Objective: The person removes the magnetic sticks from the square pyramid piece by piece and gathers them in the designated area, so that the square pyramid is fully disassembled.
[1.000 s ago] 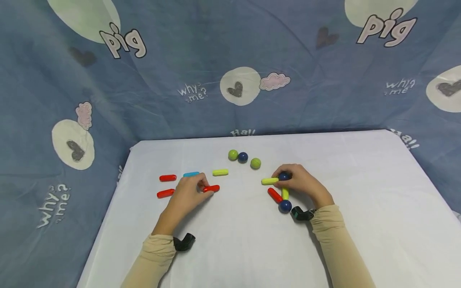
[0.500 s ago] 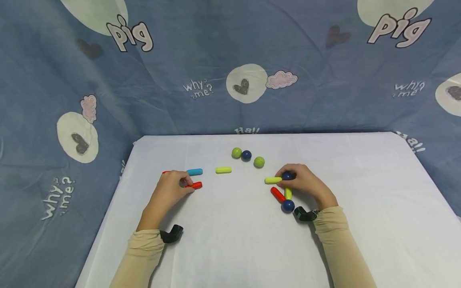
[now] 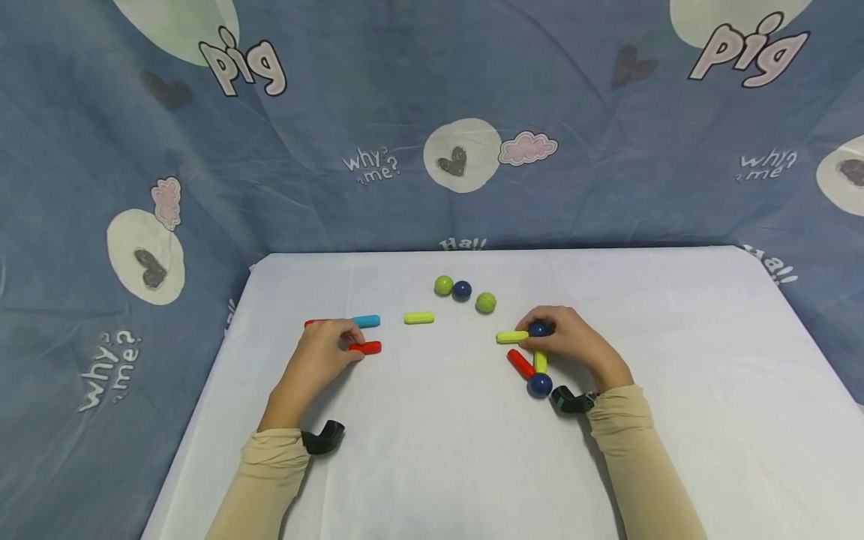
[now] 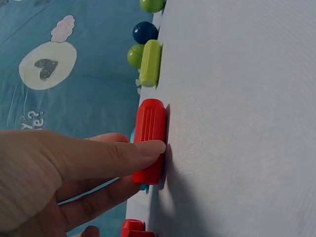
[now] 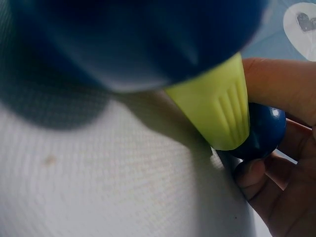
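One red rod (image 3: 368, 348) in my left hand (image 3: 319, 349), one far navy ball (image 3: 539, 328) in my right hand (image 3: 570, 337)

Largest of all, a blue printed cloth (image 3: 378, 90) hangs behind the white table (image 3: 418, 465), whose plain top makes each coloured piece easy to pick out.

My hands come next. The left is narrowed to a pinch, thumb across the rod just past its middle, so the end toward my right is left bare. The right curls thumb and fingers around the far navy ball at the right side of the table, I suppose to steady the joint where the rods meet.

Then the rods. The one I pinch, left of centre and just in front of a blue rod (image 3: 367, 321), is glossy red, with tapered ends and fine grooves along its side. Another red rod peeks out behind my left hand. A lone yellow-green rod (image 3: 419, 318) lies between my hands, farther back. From the far navy ball, a sideways yellow-green rod (image 3: 511, 337) points left, and a second (image 3: 540, 362) runs toward the near navy ball (image 3: 539, 385). A slanting red rod (image 3: 520, 364) leans in there too; with the right wrist view blurred, I can't swear that it touches.

Smallest are the balls, smooth and round. Near the back edge, a green ball (image 3: 443, 285) and a navy one sit side by side, with another green ball (image 3: 485, 303) just beyond, perhaps parked as spares.
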Demonstrator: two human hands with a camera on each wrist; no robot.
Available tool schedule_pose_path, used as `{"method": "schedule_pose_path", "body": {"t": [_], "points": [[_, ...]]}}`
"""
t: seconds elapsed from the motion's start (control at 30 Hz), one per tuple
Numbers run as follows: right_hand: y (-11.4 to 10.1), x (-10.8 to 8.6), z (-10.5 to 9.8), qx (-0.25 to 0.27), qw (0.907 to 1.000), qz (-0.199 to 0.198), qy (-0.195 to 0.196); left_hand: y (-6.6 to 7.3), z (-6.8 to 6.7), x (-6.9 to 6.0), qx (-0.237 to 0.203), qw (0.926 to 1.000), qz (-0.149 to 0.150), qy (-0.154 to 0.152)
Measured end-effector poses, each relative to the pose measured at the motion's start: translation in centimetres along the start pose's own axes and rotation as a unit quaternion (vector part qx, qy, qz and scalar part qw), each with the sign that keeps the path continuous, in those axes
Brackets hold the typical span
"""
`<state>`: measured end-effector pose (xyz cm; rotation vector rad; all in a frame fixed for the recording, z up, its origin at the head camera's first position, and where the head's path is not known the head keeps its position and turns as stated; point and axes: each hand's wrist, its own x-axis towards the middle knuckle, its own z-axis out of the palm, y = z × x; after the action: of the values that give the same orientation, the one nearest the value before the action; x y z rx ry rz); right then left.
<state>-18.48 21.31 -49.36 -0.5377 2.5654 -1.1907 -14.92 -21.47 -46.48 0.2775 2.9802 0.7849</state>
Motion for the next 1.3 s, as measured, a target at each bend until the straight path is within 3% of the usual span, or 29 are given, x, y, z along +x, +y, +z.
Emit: {"method": "schedule_pose_path", "body": {"t": [0.53, 0.8, 1.13, 1.3], "points": [[-0.15, 0.06, 0.02, -0.001, 0.9999, 0.015, 0.000, -0.05, -0.10, 0.07, -0.005, 1.0000, 0.007, -0.004], [-0.38, -0.21, -0.27, 0.000, 0.9998, 0.018, -0.009, -0.04, -0.16, -0.05, -0.009, 0.9998, -0.003, -0.016], [-0.38, -0.20, -0.08, 0.009, 0.9999, 0.003, -0.008, 0.14, -0.14, -0.24, -0.010, 0.9997, -0.013, -0.020], [-0.52, -0.19, -0.07, 0.020, 0.9996, -0.018, -0.008, 0.27, -0.08, -0.23, -0.014, 0.9998, 0.000, -0.010]]}}
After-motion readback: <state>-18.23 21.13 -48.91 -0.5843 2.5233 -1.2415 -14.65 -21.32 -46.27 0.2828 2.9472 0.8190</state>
